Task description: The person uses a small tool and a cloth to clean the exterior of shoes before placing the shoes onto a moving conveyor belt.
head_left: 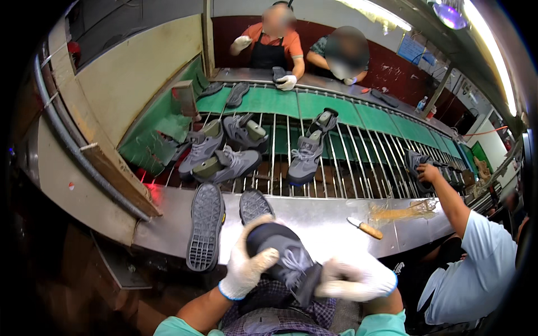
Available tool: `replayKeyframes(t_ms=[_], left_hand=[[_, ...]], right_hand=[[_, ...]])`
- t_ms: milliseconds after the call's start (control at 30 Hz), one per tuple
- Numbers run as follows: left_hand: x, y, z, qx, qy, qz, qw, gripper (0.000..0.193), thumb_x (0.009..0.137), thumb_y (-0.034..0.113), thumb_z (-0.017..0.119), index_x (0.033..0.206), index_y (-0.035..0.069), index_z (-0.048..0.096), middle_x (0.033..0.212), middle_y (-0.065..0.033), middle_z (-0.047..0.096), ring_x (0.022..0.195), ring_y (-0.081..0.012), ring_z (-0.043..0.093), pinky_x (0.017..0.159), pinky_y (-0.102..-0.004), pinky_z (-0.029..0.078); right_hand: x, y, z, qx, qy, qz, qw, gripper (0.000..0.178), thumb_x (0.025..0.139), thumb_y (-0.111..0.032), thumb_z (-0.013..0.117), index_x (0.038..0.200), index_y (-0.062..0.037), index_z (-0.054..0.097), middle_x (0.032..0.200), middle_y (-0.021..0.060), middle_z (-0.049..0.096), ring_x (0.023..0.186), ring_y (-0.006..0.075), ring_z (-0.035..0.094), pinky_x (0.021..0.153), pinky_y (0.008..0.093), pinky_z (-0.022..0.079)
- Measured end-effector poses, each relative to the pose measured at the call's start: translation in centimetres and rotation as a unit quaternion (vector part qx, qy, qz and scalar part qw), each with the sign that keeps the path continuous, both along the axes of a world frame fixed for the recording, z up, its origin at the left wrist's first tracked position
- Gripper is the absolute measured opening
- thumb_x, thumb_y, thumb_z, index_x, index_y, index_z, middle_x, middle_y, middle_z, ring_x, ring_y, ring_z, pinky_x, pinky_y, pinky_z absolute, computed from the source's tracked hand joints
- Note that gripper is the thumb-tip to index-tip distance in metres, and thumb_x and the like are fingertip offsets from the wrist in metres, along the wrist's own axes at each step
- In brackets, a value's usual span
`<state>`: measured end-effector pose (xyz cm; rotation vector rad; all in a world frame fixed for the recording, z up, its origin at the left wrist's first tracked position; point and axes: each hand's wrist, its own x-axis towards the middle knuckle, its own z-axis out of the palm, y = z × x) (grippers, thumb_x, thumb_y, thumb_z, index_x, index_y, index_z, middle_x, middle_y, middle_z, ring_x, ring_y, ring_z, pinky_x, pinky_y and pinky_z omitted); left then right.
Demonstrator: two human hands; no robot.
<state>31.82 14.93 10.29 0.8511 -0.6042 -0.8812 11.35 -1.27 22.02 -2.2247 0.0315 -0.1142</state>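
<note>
Just above my lap I hold a grey sneaker (288, 252) with light laces and a black toe end. My left hand (246, 263), in a white knit glove, is wrapped round the toe end. My right hand (353, 277), gloved too and partly blurred, is closed at the dark collar end; its fingertips are partly hidden. Past the sneaker, a dark grey outsole (205, 227) with a gridded tread lies on the metal bench edge (330, 213). Beside it, a second outsole (255, 204) is partly covered by my left hand.
Several grey sneakers (305, 157) stand on the metal-rod rack (358, 162). A wooden-handled knife (367, 228) lies on the bench. At right, a co-worker's arm (451, 196) reaches to shoes. Across the green belt (274, 103), two people work; one gloved hand (287, 83) holds a sole.
</note>
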Motion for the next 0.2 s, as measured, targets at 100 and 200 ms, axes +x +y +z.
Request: replayKeyframes(t_ms=[100,200], left_hand=[[-2.9,1.8,-0.7,0.091,0.051,-0.13,0.986,0.08,0.094,0.023,0.086,0.157,-0.005,0.045,0.143,-0.0168,0.063,0.129,-0.0223,0.063,0.116,-0.0384,0.049],[-5.0,1.8,-0.7,0.118,-0.006,-0.204,0.972,0.084,0.095,0.03,0.086,0.16,-0.004,0.045,0.146,-0.0154,0.06,0.135,-0.022,0.057,0.121,-0.0383,0.044]], right_hand=[[-4.1,2.1,-5.3,0.349,-0.106,-0.267,0.892,0.02,0.1,-0.019,0.077,0.109,-0.0022,0.07,0.099,0.0108,0.075,0.092,0.0201,0.074,0.085,0.0392,0.061],[-5.4,1.7,-13.2,0.362,-0.003,-0.323,0.874,0.031,0.102,-0.022,0.076,0.124,-0.0012,0.066,0.117,0.0153,0.075,0.108,0.0263,0.074,0.099,0.0427,0.06]])
